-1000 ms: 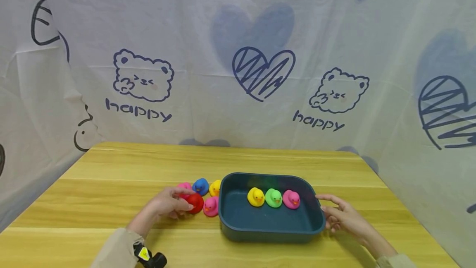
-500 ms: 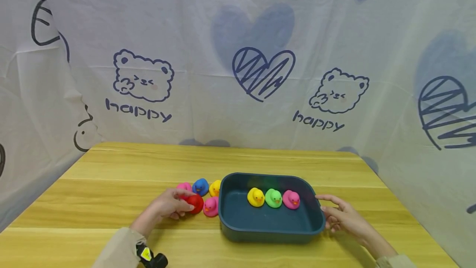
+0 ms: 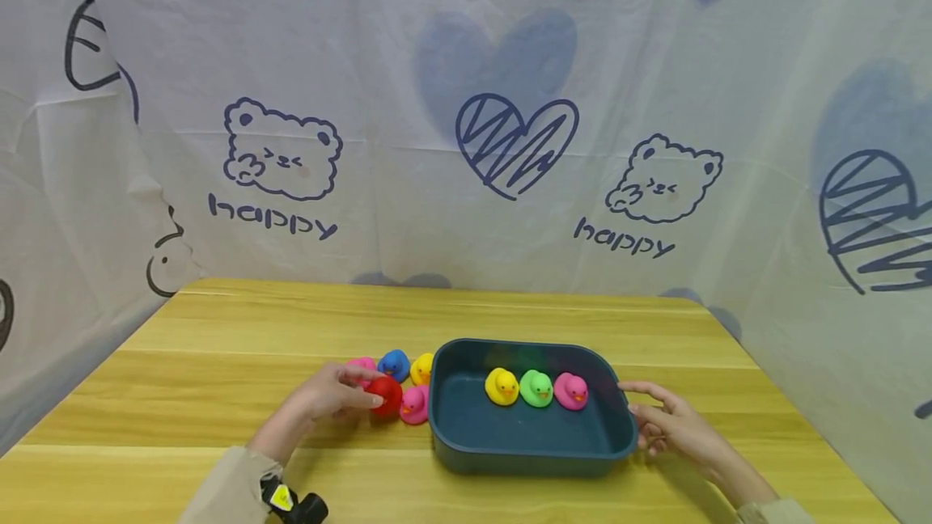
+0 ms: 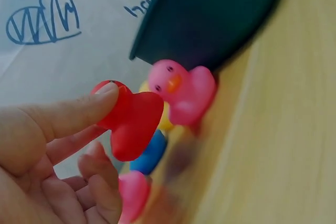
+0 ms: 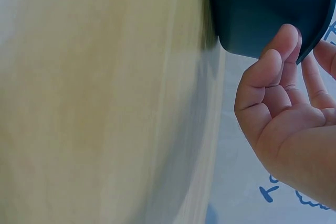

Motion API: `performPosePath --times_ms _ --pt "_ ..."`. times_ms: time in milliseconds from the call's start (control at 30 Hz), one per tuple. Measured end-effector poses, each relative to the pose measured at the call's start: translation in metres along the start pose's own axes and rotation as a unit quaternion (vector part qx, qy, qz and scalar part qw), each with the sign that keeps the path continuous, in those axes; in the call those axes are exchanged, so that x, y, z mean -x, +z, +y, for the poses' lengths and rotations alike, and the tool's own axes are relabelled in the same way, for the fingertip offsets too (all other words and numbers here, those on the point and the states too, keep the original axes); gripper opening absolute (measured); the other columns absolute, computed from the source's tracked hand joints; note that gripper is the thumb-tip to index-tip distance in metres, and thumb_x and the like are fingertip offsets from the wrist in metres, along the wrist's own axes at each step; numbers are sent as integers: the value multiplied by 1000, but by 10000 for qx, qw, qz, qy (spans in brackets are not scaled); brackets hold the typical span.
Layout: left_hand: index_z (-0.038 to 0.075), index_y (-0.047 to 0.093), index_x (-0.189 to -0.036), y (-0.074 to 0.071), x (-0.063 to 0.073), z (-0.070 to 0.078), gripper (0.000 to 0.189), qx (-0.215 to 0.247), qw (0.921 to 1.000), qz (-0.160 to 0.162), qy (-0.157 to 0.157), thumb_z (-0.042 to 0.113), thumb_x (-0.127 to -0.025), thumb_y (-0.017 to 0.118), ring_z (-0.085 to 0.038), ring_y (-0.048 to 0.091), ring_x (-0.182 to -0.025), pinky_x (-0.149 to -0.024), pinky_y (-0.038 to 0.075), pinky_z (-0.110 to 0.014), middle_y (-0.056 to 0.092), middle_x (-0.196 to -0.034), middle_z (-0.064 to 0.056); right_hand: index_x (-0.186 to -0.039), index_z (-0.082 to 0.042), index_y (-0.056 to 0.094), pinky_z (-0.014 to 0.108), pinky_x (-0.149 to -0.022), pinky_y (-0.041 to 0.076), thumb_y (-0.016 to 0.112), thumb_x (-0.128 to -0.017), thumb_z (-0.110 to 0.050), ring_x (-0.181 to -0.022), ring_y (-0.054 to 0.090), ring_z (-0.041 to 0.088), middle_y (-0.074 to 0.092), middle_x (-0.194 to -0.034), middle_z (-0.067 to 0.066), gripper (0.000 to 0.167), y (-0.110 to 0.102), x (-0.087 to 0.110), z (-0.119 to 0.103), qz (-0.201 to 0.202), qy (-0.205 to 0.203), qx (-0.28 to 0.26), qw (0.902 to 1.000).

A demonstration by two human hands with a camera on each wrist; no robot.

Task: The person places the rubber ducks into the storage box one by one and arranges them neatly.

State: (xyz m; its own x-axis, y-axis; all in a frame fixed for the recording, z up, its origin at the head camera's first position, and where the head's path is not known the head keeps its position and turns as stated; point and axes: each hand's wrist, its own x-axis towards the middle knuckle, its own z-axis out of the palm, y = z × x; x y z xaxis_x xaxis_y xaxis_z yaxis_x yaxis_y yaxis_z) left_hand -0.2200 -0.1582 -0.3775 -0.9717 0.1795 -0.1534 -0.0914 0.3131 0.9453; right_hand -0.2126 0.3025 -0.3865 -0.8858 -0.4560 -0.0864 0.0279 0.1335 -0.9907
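A red rubber duck [image 3: 387,397] is pinched between the thumb and fingers of my left hand [image 3: 320,400]. The left wrist view shows the red duck up close, tilted and clear of the table, with the hand's lower fingers curled beneath. Around it stand a pink duck [image 3: 414,405], a blue duck [image 3: 394,365], a yellow duck [image 3: 421,369] and another pink duck [image 3: 360,364], partly hidden by the hand. My right hand [image 3: 675,427] touches the right side of a dark teal bin [image 3: 524,463], fingers loosely bent, index fingertip at the rim.
Inside the bin sit a yellow duck [image 3: 502,386], a green duck [image 3: 536,388] and a pink duck [image 3: 571,390] in a row along its back half. Behind the wooden table [image 3: 255,322] hangs a printed white cloth [image 3: 400,144].
The red duck has risen slightly and shifted a little to the right with my left hand. My right hand and the bin stay where they were.
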Motion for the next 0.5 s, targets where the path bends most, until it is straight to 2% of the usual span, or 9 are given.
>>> performPosePath --times_ms 100,200,333,500 --pt "-4 61 -108 0 -1 8 40 -96 9998 141 108 10 -72 73 -18 50 -68 -53 39 -27 59 -87 -8 -113 -34 53 22 -51 44 43 -95 -15 -59 55 10 59 -69 1 28 0 0 0 -16 -23 -11 10000" --pt "-4 60 -109 0 -3 15 40 31 9996 92 246 11 -74 72 -19 53 -72 -55 40 -28 62 -94 -10 -113 -33 53 22 -52 44 43 -95 -15 -59 55 10 59 -69 1 27 -1 0 1 1 -7 -6 10000" --pt "-8 56 -113 2 -6 23 42 458 9977 -227 444 11 -77 69 -17 58 -76 -61 46 -29 61 -101 -13 -112 -34 53 22 -52 44 45 -95 -17 -59 55 10 59 -69 1 26 -1 0 1 62 72 43 9999" --pt "-11 51 -115 6 -10 29 41 1064 9911 -631 495 9 -81 65 -20 61 -80 -70 50 -31 60 -99 -14 -113 -33 52 23 -52 45 45 -95 -19 -60 55 11 59 -69 1 25 -1 -1 1 93 106 84 9999"
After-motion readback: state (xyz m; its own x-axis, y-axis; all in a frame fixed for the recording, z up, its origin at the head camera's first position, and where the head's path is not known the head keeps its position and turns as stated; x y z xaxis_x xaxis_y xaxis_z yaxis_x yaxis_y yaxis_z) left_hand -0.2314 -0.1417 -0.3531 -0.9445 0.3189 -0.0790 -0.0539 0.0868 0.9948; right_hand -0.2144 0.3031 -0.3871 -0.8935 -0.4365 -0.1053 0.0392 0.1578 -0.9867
